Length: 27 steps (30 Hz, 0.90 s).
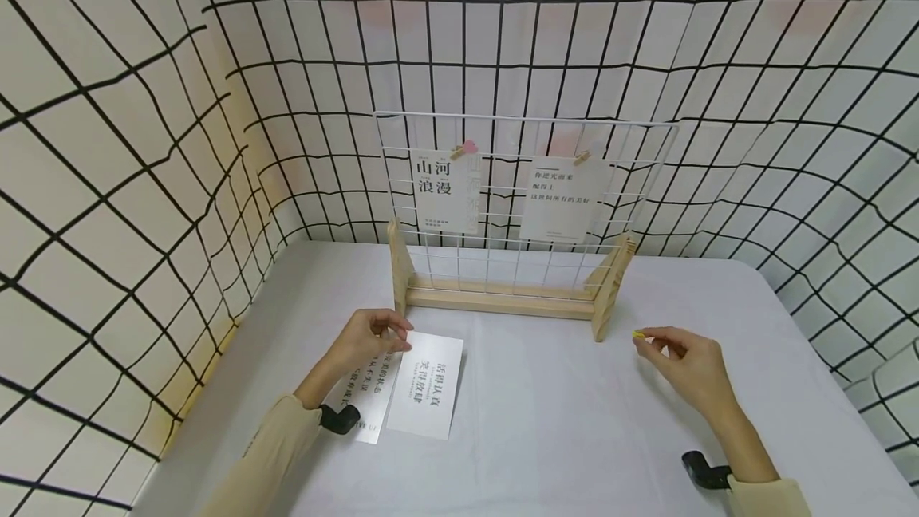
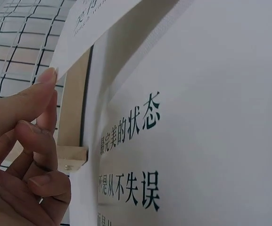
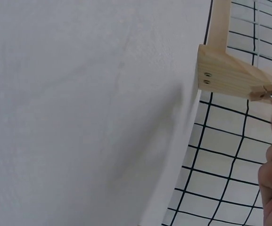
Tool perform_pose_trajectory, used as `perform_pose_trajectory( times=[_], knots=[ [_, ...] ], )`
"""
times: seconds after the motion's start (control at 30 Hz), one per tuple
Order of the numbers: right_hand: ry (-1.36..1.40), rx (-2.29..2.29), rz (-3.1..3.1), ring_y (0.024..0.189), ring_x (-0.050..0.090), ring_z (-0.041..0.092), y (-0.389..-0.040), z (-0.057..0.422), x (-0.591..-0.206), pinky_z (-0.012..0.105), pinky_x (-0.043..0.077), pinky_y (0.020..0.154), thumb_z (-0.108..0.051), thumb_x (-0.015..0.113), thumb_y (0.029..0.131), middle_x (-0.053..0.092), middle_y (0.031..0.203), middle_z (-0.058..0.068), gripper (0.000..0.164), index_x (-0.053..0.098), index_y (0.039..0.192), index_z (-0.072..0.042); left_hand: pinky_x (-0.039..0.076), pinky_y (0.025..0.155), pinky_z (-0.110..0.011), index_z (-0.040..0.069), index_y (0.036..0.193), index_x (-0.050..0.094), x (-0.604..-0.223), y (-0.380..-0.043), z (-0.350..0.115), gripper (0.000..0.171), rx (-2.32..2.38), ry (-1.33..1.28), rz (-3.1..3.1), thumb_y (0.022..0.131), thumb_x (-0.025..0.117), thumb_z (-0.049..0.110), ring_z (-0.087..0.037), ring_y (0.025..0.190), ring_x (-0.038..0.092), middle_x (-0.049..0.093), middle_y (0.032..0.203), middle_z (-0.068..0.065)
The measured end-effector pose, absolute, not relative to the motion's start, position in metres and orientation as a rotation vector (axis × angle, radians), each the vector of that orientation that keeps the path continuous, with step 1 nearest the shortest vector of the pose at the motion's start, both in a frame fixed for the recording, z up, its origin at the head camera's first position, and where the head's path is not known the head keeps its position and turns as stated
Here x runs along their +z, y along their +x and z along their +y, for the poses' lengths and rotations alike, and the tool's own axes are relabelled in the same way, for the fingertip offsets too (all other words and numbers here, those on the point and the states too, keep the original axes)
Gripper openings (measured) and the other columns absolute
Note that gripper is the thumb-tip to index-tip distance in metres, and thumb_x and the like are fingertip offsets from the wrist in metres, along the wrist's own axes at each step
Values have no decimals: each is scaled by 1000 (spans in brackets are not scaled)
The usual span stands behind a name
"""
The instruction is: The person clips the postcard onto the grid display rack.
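Note:
My left hand (image 1: 369, 339) pinches the upper left corner of a white card (image 1: 425, 388) printed with dark characters. In the left wrist view this card (image 2: 91, 28) is tilted up, with thumb and finger at its edge. A second printed card (image 1: 375, 401) lies on the table, partly under the left hand and wrist. To the right of the stand, my right hand (image 1: 685, 365) holds a small wooden clothespin (image 3: 262, 92) between thumb and fingers; a yellow bit of it shows at the fingertips in the head view.
A white wire grid rack (image 1: 502, 258) stands in wooden feet (image 1: 612, 286) joined by a wooden bar (image 1: 502, 304). Two printed cards (image 1: 445, 210) hang on it by clothespins (image 1: 582, 158). Black wire mesh (image 1: 129, 182) surrounds the white-covered table (image 1: 546, 421).

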State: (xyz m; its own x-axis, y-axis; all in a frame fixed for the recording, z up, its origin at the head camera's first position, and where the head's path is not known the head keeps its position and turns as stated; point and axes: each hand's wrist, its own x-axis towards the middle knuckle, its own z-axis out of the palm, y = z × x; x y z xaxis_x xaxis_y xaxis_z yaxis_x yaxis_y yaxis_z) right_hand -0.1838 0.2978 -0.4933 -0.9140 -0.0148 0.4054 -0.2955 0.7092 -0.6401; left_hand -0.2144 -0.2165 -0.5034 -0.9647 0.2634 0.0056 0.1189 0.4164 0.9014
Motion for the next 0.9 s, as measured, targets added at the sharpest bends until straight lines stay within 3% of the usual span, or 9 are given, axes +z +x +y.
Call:
perform_pose_trajectory(
  times=[0.2, 0.33, 0.43, 0.67, 0.9],
  knots=[
    [400, 1139, -2387, 52, 32, 1, -186, 294, -491, 22, 26, 44, 7, 86, 77, 40, 58, -5, 24, 83, 96, -7, 37, 54, -18, 6, 103, 77, -502, -213, -216, 24, 1630, 279, 2526, 81, 86, 5, -11, 64, 47, 73, 90, -11],
    [474, 1136, -2322, 50, 28, -1, -188, 292, -491, 22, 24, 42, 11, 86, 75, 37, 56, -5, 28, 83, 96, -6, 36, 54, -19, 7, 104, 77, -502, -213, -217, 25, 1640, 265, 2528, 81, 88, 9, -12, 64, 45, 73, 91, -12],
    [502, 1123, -2299, 52, 30, -2, -190, 291, -490, 21, 25, 43, 14, 86, 73, 41, 56, -5, 29, 83, 96, -4, 36, 54, -19, 5, 105, 76, -504, -213, -218, 26, 1653, 280, 2513, 82, 87, 8, -11, 64, 45, 72, 94, -14],
    [477, 1068, -2302, 52, 32, -3, -191, 287, -491, 20, 26, 44, 12, 86, 72, 67, 70, -3, 26, 81, 90, -6, 37, 57, -17, 6, 104, 75, -507, -216, -218, 24, 1660, 314, 2492, 83, 86, 8, -10, 66, 48, 73, 96, -15],
    [425, 1088, -2329, 47, 30, -3, -191, 284, -490, 21, 25, 40, 9, 87, 73, 71, 72, 4, 24, 80, 90, -7, 38, 57, -18, 8, 104, 77, -505, -214, -217, 22, 1638, 368, 2539, 83, 86, 8, -11, 65, 49, 75, 92, -11]
  ],
)
